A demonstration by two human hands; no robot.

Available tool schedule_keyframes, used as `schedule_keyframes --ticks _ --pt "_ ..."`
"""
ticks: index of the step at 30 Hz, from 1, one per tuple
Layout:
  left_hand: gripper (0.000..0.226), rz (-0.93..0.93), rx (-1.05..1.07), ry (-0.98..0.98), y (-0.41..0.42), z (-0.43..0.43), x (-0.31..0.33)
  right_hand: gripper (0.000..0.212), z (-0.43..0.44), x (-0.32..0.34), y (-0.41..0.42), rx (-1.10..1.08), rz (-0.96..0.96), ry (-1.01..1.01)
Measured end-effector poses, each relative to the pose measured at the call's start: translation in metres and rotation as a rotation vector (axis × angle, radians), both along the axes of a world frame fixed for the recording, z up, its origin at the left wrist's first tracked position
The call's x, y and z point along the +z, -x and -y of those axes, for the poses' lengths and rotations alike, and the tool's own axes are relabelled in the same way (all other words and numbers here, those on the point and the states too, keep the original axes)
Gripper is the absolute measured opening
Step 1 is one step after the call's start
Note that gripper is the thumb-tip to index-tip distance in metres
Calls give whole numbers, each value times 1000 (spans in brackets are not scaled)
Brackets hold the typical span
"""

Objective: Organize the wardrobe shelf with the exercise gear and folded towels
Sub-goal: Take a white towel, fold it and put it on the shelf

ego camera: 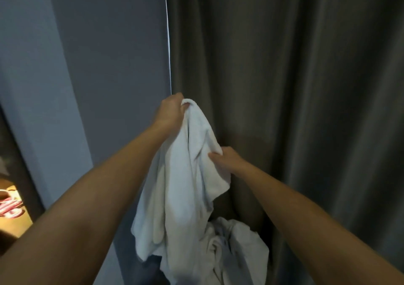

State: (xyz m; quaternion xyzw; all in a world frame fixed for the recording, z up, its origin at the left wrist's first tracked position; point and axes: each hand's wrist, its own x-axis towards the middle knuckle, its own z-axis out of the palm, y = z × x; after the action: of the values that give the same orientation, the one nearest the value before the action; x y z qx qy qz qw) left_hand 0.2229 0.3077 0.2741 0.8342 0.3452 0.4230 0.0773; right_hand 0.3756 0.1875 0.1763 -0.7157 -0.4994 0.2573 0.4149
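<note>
Towel: a white towel (190, 175) of soft, napped cloth, limp and unfolded. It is held up in the air in front of the curtain and falls in long, loose creases.
Left hand: the left hand (170, 112) is the higher of the two, its fingers curled tight round the bunched top of the towel.
Right hand: the right hand (225, 160) is lower and to the right, pinching a side edge of the towel between thumb and fingers.
Heap below: more white cloth (231, 245) lies crumpled under the towel, with rounded folds and grey shadows. The towel's lower end hangs down to it; I cannot tell whether the two touch.
Curtain: a heavy grey-brown curtain (284, 88), matte, in deep upright pleats, fills the right side just behind the hands.
Wall: a smooth, flat grey-blue wall (98, 55) meets the curtain's straight left edge, where a thin line of light (168, 44) shows.
Left margin: a lit wooden surface (15, 219) carries a red-and-white thing (8, 206), too blurred to name, well apart from the towel.
Room: open air lies above and to the left of the raised towel; the curtain and the heap close in on its right and underside.
</note>
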Motion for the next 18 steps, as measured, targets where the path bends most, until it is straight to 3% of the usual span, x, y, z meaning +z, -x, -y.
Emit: schedule_keyframes --ticks 5,12,15,18 --pt "20 -54 22 38 -16 -19 -29 33 -10 -20 -16 -132 -103 -55" --pt "30 -268 38 246 -51 -67 -131 14 -35 -104 -51 -240 -106 97" --pt "31 -416 56 346 -57 -86 -194 30 -47 -154 -60 -292 -138 189" --pt "30 -526 100 169 -58 -107 -268 32 -52 -206 -63 -339 -231 320"
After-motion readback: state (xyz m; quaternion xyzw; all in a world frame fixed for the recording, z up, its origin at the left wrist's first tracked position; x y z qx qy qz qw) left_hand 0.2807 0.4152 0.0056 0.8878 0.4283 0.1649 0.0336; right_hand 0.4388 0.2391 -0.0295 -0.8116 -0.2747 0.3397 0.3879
